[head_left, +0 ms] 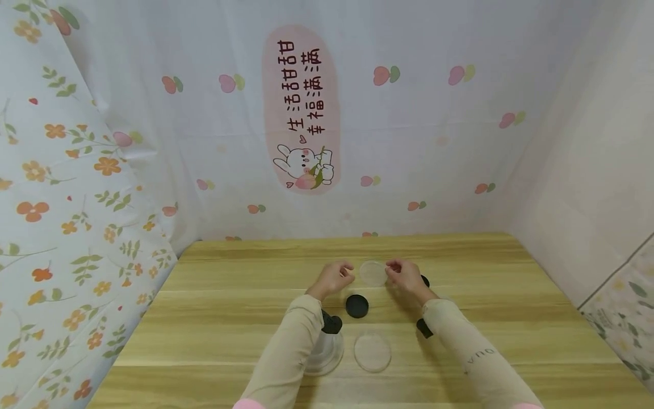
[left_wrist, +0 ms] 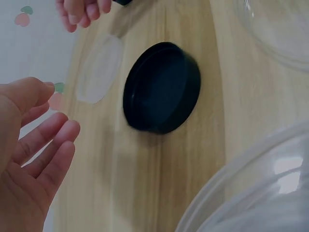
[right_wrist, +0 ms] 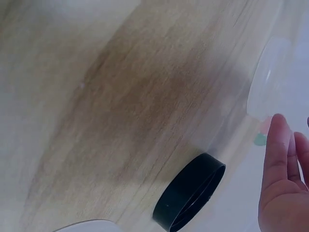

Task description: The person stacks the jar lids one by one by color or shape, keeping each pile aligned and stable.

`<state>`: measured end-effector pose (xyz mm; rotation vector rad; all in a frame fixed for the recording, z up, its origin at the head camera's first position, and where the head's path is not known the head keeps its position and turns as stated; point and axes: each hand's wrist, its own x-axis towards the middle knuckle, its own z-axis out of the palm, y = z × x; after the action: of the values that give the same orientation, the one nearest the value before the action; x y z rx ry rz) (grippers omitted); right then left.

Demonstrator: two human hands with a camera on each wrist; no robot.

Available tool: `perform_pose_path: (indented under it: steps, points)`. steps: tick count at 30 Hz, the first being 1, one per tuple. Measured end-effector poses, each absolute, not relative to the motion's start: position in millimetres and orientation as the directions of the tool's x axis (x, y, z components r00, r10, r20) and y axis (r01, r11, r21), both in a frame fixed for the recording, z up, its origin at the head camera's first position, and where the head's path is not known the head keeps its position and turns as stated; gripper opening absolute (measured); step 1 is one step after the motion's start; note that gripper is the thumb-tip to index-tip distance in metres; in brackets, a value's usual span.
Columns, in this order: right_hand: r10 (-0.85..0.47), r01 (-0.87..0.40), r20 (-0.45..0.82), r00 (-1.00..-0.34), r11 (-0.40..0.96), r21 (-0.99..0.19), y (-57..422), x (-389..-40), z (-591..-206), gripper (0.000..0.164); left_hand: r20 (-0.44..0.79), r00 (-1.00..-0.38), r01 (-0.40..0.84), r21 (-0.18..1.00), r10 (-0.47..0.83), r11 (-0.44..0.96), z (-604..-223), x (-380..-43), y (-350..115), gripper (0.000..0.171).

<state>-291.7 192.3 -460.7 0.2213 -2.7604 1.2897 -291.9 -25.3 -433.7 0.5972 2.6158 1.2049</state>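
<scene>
The translucent disc (head_left: 373, 273) lay on the bench (head_left: 214, 318) between the left grip (head_left: 333, 278) and the nearer right grip (head_left: 406, 276), round, without a long axis. Both were loosely spread, pinching nothing. Nearer the person: one black cap (head_left: 357, 305), one clear lid (head_left: 372, 351), one clear vessel (head_left: 329, 357).

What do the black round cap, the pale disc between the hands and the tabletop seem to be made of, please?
Black cap: probably moulded plastic, smooth and fairly matte, judging by its thin, even rim. Pale disc: likely plastic, translucent, as the table's tone shows faintly through. Tabletop: wood or wood-look laminate; streaky grain shows, but which is unclear.
</scene>
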Motion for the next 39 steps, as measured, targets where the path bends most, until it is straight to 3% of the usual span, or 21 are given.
perform_pose_path:
  steps: [3,9,13,16,20,24,39]
  points:
    - [-0.086,-0.179,0.162,-0.983,0.647,-0.741,192,-294,-463,0.025,-0.001,-0.897,0.279,0.773,0.441,0.569,-439,-290,-22,0.032]
    - [-0.078,-0.116,0.086,-0.993,0.643,-0.757,188,-294,-465,0.033,0.016,-0.898,0.292,0.770,0.440,0.568,-454,-284,-15,0.039]
    - [-0.053,-0.083,0.064,-0.997,0.647,-0.758,185,-295,-465,0.034,0.127,-0.883,0.387,0.740,0.451,0.549,-530,-333,-14,0.049]
    - [-0.057,-0.077,0.052,-0.997,0.646,-0.759,181,-297,-467,0.035,0.111,-0.900,0.342,0.781,0.422,0.522,-545,-345,-14,0.050]
    - [-0.084,-0.081,0.034,-0.996,0.659,-0.747,176,-300,-470,0.035,-0.018,-0.937,0.175,0.841,0.350,0.512,-490,-308,-12,0.043]
    - [-0.100,-0.092,0.033,-0.994,0.680,-0.727,172,-303,-472,0.034,-0.022,-0.940,0.160,0.853,0.341,0.497,-467,-290,-9,0.039]
    - [-0.117,-0.120,0.051,-0.992,0.705,-0.699,163,-307,-473,0.036,-0.020,-0.939,0.153,0.871,0.343,0.467,-480,-302,-16,0.039]
